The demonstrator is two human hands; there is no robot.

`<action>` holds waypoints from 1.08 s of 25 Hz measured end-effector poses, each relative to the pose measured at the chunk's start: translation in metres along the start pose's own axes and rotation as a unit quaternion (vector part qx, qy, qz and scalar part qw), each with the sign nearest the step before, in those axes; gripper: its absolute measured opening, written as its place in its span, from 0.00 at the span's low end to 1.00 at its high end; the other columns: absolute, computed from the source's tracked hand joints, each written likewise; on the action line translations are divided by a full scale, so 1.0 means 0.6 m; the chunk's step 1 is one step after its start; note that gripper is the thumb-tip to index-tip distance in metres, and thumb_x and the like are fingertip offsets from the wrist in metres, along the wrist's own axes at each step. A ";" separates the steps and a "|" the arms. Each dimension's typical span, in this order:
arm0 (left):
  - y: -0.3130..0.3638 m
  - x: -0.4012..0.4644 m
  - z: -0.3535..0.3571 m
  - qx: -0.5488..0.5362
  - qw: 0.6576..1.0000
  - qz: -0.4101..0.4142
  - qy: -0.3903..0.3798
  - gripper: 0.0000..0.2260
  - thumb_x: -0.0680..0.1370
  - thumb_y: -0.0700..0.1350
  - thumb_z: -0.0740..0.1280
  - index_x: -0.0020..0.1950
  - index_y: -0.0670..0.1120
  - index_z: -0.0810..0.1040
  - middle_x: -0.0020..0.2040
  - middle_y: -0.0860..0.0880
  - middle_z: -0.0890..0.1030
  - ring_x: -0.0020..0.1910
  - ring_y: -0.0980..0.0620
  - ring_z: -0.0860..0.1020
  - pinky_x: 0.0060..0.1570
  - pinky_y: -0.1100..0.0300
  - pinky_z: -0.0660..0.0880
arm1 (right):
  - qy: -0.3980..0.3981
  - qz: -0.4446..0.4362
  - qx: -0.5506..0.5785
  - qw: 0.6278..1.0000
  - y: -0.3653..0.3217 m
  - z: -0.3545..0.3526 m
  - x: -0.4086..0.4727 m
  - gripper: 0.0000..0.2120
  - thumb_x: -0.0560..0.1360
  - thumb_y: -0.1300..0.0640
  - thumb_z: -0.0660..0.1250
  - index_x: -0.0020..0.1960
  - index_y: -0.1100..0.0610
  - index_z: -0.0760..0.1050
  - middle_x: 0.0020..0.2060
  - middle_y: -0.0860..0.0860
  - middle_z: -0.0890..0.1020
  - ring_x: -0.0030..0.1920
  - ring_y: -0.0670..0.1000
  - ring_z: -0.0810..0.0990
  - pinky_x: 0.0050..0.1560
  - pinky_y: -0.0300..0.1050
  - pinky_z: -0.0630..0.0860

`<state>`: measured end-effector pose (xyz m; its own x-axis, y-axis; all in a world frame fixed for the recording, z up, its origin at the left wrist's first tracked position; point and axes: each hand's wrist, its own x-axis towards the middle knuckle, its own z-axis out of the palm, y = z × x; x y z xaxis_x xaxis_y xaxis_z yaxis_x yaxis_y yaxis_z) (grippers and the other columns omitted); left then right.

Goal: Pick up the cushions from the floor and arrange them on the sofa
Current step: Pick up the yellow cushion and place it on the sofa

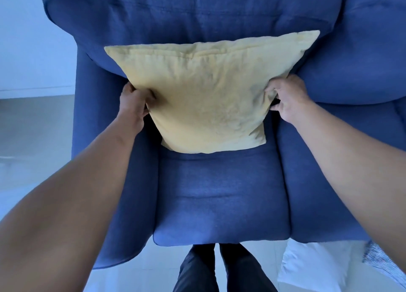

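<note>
Head view looks down on a blue sofa (222,199) seat. A yellow cushion (206,94) stands upright at the back edge of the seat, its lower edge on the seat and its top leaning against the backrest between the two armrests. The left hand (134,103) pinches the cushion's left edge, fingers curled into the fabric. The right hand (287,96) grips the right edge the same way, thumb in front and fingers tucked behind. Both arms reach forward over the seat's front edge. On the pale floor (33,138) near the sofa's front right corner lie a white cushion (312,269) and, just beside it, a striped cushion (382,263), partly cut off by the frame. The person's dark trouser legs (219,269) stand at the front edge.
</note>
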<state>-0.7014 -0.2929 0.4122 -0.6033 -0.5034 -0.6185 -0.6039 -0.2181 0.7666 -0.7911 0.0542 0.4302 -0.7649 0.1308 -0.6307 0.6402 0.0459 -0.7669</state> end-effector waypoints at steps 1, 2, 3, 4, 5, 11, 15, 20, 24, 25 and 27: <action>0.016 0.004 -0.003 -0.034 0.999 0.005 -0.001 0.22 0.67 0.35 0.64 0.59 0.48 0.79 0.56 0.46 0.84 0.58 0.43 0.80 0.60 0.45 0.81 | 0.010 -0.021 0.030 0.999 -0.014 -0.006 -0.003 0.15 0.64 0.65 0.67 0.48 0.52 0.75 0.42 0.49 0.82 0.45 0.52 0.79 0.58 0.61 0.76; 0.031 0.007 -0.006 -0.064 0.998 0.006 -0.006 0.19 0.68 0.38 0.66 0.57 0.48 0.80 0.55 0.48 0.84 0.57 0.44 0.80 0.57 0.47 0.81 | 0.018 -0.042 0.058 0.997 -0.028 -0.011 -0.006 0.12 0.64 0.62 0.68 0.45 0.50 0.75 0.40 0.47 0.82 0.44 0.51 0.80 0.55 0.58 0.77; 0.042 0.009 -0.007 -0.083 0.996 0.007 -0.015 0.18 0.69 0.41 0.68 0.58 0.48 0.81 0.57 0.49 0.85 0.57 0.45 0.81 0.56 0.49 0.81 | 0.022 -0.059 0.079 0.995 -0.041 -0.016 -0.007 0.09 0.65 0.59 0.69 0.43 0.49 0.76 0.40 0.46 0.83 0.45 0.50 0.82 0.53 0.57 0.78; 0.049 0.008 -0.008 -0.089 0.996 0.012 -0.019 0.17 0.70 0.44 0.71 0.58 0.49 0.82 0.60 0.49 0.85 0.58 0.46 0.82 0.57 0.49 0.81 | 0.028 -0.074 0.087 0.993 -0.052 -0.020 -0.009 0.07 0.67 0.56 0.71 0.43 0.48 0.78 0.43 0.46 0.85 0.47 0.51 0.84 0.52 0.57 0.81; 0.051 0.004 -0.008 -0.081 0.996 0.024 -0.015 0.15 0.71 0.45 0.73 0.57 0.49 0.83 0.60 0.49 0.86 0.59 0.47 0.83 0.59 0.48 0.82 | 0.038 -0.088 0.081 0.992 -0.059 -0.024 -0.011 0.04 0.70 0.55 0.73 0.44 0.49 0.80 0.46 0.48 0.87 0.49 0.52 0.86 0.50 0.58 0.83; 0.042 -0.028 -0.019 -0.035 0.996 0.044 0.063 0.02 0.80 0.49 0.73 0.49 0.52 0.83 0.55 0.51 0.86 0.57 0.49 0.84 0.61 0.47 0.83 | 0.076 -0.071 -0.023 0.994 -0.065 -0.040 -0.023 0.14 0.79 0.49 0.67 0.58 0.59 0.80 0.53 0.52 0.85 0.53 0.53 0.84 0.60 0.63 0.79; 0.041 -0.086 -0.016 0.016 0.997 0.030 0.062 0.06 0.78 0.49 0.71 0.43 0.49 0.78 0.47 0.50 0.81 0.46 0.50 0.78 0.47 0.56 0.78 | 0.076 -0.078 -0.044 0.993 -0.061 -0.062 -0.070 0.22 0.78 0.49 0.65 0.63 0.65 0.75 0.58 0.63 0.83 0.50 0.62 0.80 0.65 0.72 0.72; -0.034 -0.218 0.000 0.045 0.999 -0.006 0.029 0.06 0.81 0.44 0.67 0.45 0.48 0.80 0.45 0.49 0.78 0.49 0.47 0.75 0.55 0.52 0.76 | 0.043 -0.112 -0.158 0.980 0.008 -0.112 -0.192 0.21 0.76 0.44 0.60 0.47 0.64 0.74 0.40 0.61 0.77 0.39 0.55 0.72 0.47 0.56 0.76; -0.083 -0.333 0.047 0.197 0.976 0.081 -0.045 0.21 0.84 0.50 0.65 0.75 0.44 0.77 0.70 0.46 0.80 0.69 0.46 0.77 0.68 0.54 0.72 | 0.038 -0.131 -0.197 0.971 0.078 -0.170 -0.292 0.17 0.78 0.44 0.59 0.46 0.57 0.76 0.46 0.55 0.82 0.47 0.57 0.79 0.50 0.55 0.75; -0.092 -0.361 0.060 0.237 0.963 0.106 -0.068 0.22 0.84 0.52 0.64 0.77 0.45 0.75 0.73 0.47 0.79 0.71 0.48 0.76 0.66 0.57 0.70 | 0.035 -0.131 -0.230 0.964 0.096 -0.185 -0.312 0.14 0.79 0.43 0.58 0.50 0.51 0.77 0.51 0.52 0.81 0.52 0.54 0.78 0.53 0.52 0.72; -0.112 -0.408 0.085 0.310 0.931 0.157 -0.109 0.23 0.84 0.54 0.63 0.78 0.48 0.73 0.75 0.47 0.77 0.72 0.47 0.76 0.62 0.57 0.70 | 0.045 -0.131 -0.298 0.945 0.126 -0.216 -0.352 0.23 0.82 0.43 0.57 0.73 0.52 0.71 0.72 0.53 0.74 0.72 0.55 0.71 0.68 0.54 0.67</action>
<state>-0.5395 -0.1124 0.5032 -0.8517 -0.2641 -0.4525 -0.5234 0.4708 0.7102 -0.5716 0.1587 0.5207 -0.9103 0.1201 -0.3961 0.3774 0.6338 -0.6752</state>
